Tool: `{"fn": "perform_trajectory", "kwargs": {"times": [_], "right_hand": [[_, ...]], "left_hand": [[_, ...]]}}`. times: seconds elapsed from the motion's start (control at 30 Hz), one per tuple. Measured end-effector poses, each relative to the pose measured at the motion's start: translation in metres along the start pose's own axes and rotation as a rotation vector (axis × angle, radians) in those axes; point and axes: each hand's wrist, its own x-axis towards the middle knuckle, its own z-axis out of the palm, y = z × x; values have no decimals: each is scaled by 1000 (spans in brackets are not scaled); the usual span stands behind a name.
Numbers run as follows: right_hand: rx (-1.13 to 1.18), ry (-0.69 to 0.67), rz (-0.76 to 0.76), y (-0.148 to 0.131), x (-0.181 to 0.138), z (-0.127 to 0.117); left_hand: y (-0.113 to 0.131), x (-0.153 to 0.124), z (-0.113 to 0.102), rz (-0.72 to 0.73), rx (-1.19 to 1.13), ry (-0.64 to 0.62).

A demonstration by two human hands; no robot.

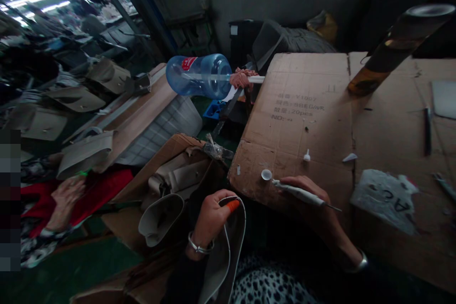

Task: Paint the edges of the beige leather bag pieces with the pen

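From where I stand, the person's left hand [212, 216] has its fingers pinched together on the upper rim of a beige panel [237, 237], the thumb side wrapped in an orange cover [232, 205]. The panel hangs in a curved loop in front of the lap, clear of the bench [254, 164], its pale cut edge turned upward. I'd judge it light and bendy, stiff enough to hold its bow yet ready to sag or twist if held at one spot alone. The rim looks the handiest place to grip, with a second hold lower down to steady it; the broad face may well crease or mark under hard pressure.

The right hand [320, 211] is over the near side of the bench, its fingers closed round a slim white tool [302, 193]. One end of that tool is just beside a small white cup [266, 175]; a thin spike shows at the other. It should be light, best held by its thick middle, away from the spike. A little nozzle [307, 156] and a crumpled plastic bag [384, 199] lie farther along, while a co-worker's hand [67, 192] is well apart, over red cloth [114, 185].
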Motion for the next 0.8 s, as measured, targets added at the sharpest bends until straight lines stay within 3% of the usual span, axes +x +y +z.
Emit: {"fn": "perform_trajectory", "kwargs": {"times": [0.3,0.37,0.57,0.8], "right_hand": [[240,199,285,-9,-4,1],[309,159,301,-20,-3,5],[474,-139,307,-40,0,32],[470,-174,360,-37,3,42]], "left_hand": [[-4,-1,6,6,-27,-16],[-5,-1,6,24,-28,-17],[-2,-6,6,71,11,-19],[0,-11,5,153,55,-21]]}}
